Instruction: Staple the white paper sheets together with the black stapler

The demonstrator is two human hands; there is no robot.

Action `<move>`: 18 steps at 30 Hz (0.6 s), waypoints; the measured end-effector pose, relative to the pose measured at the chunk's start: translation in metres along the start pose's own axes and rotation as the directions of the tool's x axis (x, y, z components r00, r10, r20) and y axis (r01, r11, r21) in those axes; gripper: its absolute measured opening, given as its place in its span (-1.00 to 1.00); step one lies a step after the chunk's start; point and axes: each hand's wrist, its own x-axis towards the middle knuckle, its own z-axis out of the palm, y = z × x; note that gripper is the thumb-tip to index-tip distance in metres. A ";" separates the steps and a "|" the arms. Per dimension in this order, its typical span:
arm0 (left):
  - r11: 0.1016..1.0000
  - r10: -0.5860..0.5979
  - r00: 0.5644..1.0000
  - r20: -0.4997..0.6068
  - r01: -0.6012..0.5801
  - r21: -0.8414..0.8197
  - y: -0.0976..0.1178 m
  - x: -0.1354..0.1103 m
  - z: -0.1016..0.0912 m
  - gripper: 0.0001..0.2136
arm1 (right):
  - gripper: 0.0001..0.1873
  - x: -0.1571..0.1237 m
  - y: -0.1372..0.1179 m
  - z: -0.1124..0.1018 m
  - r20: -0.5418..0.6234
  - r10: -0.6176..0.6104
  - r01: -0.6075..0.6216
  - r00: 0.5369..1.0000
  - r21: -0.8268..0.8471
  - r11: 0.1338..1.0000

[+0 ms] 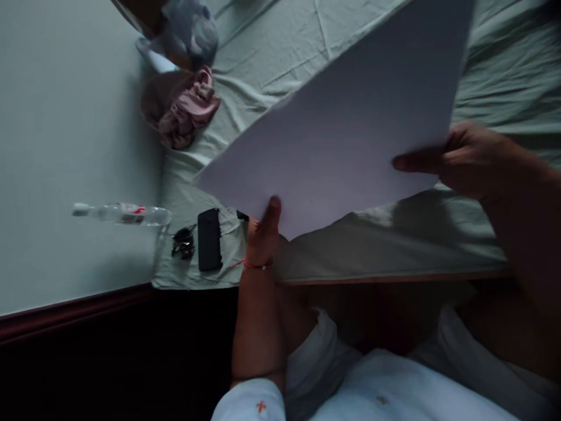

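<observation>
A large white sheet of paper [346,123] is held up above a bed covered in a pale green sheet [272,52]. My left hand [263,231] pinches the paper's near lower corner, thumb on top; a red thread circles that wrist. My right hand [464,158] grips the paper's right edge, thumb lying across its face. The paper hides much of the bed behind it.
A black phone [209,238] and a dark bunch of keys [183,241] lie near the bed's corner. A plastic water bottle [125,213] lies by the wall [65,146]. Pink crumpled cloth [186,108] and a grey bundle [190,29] sit farther back. A wooden bed frame [394,278] edges the mattress.
</observation>
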 end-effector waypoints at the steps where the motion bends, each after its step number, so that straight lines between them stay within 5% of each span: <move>1: 0.999 -0.011 1.000 -0.006 0.011 -0.035 0.001 0.001 0.003 -0.50 | -0.67 0.001 0.000 -0.001 0.017 0.026 -0.027 1.000 0.020 0.999; 11: 0.962 -0.140 0.990 0.009 0.138 -0.235 0.014 0.000 0.022 -0.50 | -0.70 -0.001 -0.001 0.002 0.110 0.232 -0.248 0.967 0.167 0.954; 15: 0.973 -0.133 0.991 -0.012 0.129 -0.193 0.012 0.000 0.023 -0.54 | -0.85 0.001 -0.003 0.002 -0.039 0.223 -0.215 0.974 0.139 0.967; 18: 0.989 -0.116 0.989 0.090 0.123 -0.087 0.008 0.000 0.018 -0.59 | -0.92 0.001 -0.007 0.003 -0.157 0.206 -0.194 0.966 0.088 0.977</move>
